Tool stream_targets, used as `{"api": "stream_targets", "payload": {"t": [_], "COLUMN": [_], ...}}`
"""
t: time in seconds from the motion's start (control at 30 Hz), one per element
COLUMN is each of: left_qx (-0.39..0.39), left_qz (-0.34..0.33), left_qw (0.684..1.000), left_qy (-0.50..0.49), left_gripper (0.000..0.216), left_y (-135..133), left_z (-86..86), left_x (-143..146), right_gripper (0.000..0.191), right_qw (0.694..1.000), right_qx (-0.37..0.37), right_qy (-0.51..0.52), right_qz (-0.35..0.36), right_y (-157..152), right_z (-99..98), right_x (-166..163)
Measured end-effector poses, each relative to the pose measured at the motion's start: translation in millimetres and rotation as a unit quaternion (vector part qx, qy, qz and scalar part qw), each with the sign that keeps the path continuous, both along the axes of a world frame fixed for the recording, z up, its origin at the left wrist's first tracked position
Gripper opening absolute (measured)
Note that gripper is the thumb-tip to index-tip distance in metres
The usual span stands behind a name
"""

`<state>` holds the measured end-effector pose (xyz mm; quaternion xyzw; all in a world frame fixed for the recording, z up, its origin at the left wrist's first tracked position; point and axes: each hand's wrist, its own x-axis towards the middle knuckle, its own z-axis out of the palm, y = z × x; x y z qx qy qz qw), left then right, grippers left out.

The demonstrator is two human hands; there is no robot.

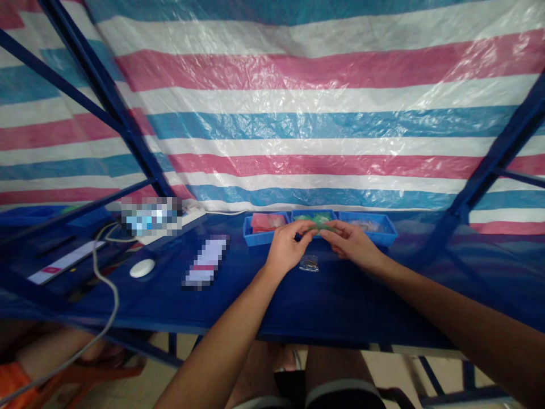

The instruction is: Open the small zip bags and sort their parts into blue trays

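Two-handed pinch: left hand (287, 248) and right hand (354, 244) hold a small green plastic-looking piece (322, 226) crosswise; clear rectangular plastic packet (309, 263) lies nearer the left.

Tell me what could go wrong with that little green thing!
The left hand and right hand seem to pinch the small green piece with just fingertips, so it might slip. If dropped, it could get lost among the green contents of the middle blue tray. The clear packet lies loose below the hands, so a wrist could bump it.
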<state>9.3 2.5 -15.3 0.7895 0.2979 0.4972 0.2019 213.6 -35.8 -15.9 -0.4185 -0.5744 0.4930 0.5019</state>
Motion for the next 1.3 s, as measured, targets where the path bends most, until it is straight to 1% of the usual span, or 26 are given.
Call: {"api": "stream_targets", "payload": {"t": [0.07, 0.13, 0.2, 0.23, 0.27, 0.33, 0.4, 0.43, 0.5, 0.57, 0.63, 0.7, 0.8, 0.9, 0.97, 1.0, 1.03, 1.07, 1.1, 1.17, 1.23, 1.3], "left_qx": [-0.057, -0.100, -0.117, -0.111, -0.091, -0.015, 0.069, 0.095, 0.116, 0.114, 0.099, 0.069, 0.011, -0.033, -0.033, -0.025, -0.014, -0.005, 0.004, 0.018, 0.034, 0.045], "left_qz": [-0.034, -0.059, -0.053, -0.043, -0.034, -0.028, -0.053, -0.069, -0.085, -0.080, -0.063, -0.040, -0.009, -0.009, -0.009, -0.002, 0.009, 0.016, 0.015, -0.013, -0.055, -0.071], "left_qw": [0.997, 0.992, 0.990, 0.991, 0.994, 0.999, 0.996, 0.992, 0.987, 0.987, 0.991, 0.996, 1.000, 0.999, 0.999, 0.999, 0.999, 0.999, 0.997, 0.988, 0.969, 0.954], "left_qy": [-0.031, -0.051, -0.058, -0.057, -0.051, -0.022, 0.029, 0.052, 0.077, 0.077, 0.061, 0.040, 0.016, 0.012, 0.016, 0.021, 0.030, 0.048, 0.076, 0.155, 0.237, 0.288], "left_gripper": [0.027, 0.034, 0.040, 0.042, 0.043, 0.046, 0.048, 0.045, 0.031, 0.025, 0.023, 0.022, 0.024, 0.038, 0.048, 0.049, 0.045, 0.039, 0.031, 0.024, 0.028, 0.041], "left_y": [2.6, 4.3, 3.4, 1.8, -0.3, -5.0, -8.1, -8.4, -7.1, -4.7, -3.2, -3.1, -3.7, -3.5, -3.3, -3.3, -3.7, -4.3, -5.2, -7.7, -10.2, -11.5], "left_z": [-4.3, -6.9, -6.0, -4.1, -1.6, 3.9, 7.4, 7.9, 6.9, 5.3, 4.9, 5.8, 6.4, 5.5, 5.6, 6.0, 6.5, 7.0, 7.2, 6.4, 4.1, 1.8], "left_x": [2.8, 5.0, 5.7, 5.4, 4.6, 2.5, 0.5, -0.1, -0.6, -0.6, -0.7, -0.9, -0.6, 0.1, -0.1, -0.5, -1.2, -2.0, -3.0, -5.2, -7.8, -11.0], "right_gripper": [0.047, 0.047, 0.049, 0.049, 0.050, 0.051, 0.054, 0.055, 0.055, 0.054, 0.049, 0.045, 0.049, 0.046, 0.044, 0.043, 0.041, 0.040, 0.039, 0.038, 0.039, 0.040], "right_qw": [0.998, 0.996, 0.996, 0.998, 0.999, 0.999, 0.994, 0.990, 0.985, 0.983, 0.985, 0.989, 0.997, 1.000, 0.998, 0.995, 0.987, 0.971, 0.946, 0.879, 0.816, 0.777], "right_qx": [0.029, 0.048, 0.044, 0.033, 0.017, -0.021, -0.061, -0.080, -0.112, -0.125, -0.113, -0.082, -0.025, 0.008, 0.037, 0.065, 0.103, 0.151, 0.203, 0.293, 0.345, 0.361], "right_qy": [-0.046, -0.068, -0.060, -0.042, -0.017, 0.044, 0.095, 0.112, 0.130, 0.131, 0.128, 0.123, 0.078, 0.017, -0.015, -0.038, -0.072, -0.118, -0.173, -0.294, -0.400, -0.474], "right_qz": [-0.021, -0.037, -0.044, -0.042, -0.038, -0.022, 0.001, 0.011, 0.027, 0.035, 0.031, 0.019, 0.001, -0.014, -0.041, -0.067, -0.102, -0.143, -0.183, -0.236, -0.234, -0.202], "right_y": [2.3, 5.1, 7.3, 8.0, 8.6, 9.4, 10.2, 10.4, 9.9, 7.7, 4.0, 0.0, -2.8, 0.0, 4.4, 7.1, 10.2, 13.5, 16.9, 23.7, 29.4, 33.0], "right_z": [-2.3, -4.6, -6.5, -7.2, -7.9, -9.2, -10.3, -10.5, -9.7, -6.7, -2.0, 2.4, 3.8, -0.6, -2.8, -2.7, -1.7, 0.1, 2.4, 7.1, 9.3, 7.4], "right_x": [1.6, 3.4, 4.6, 4.8, 4.9, 5.1, 5.5, 5.8, 5.9, 4.8, 2.6, 0.2, -2.2, -0.4, 4.9, 9.0, 14.0, 19.6, 25.4, 35.7, 42.0, 43.0]}}
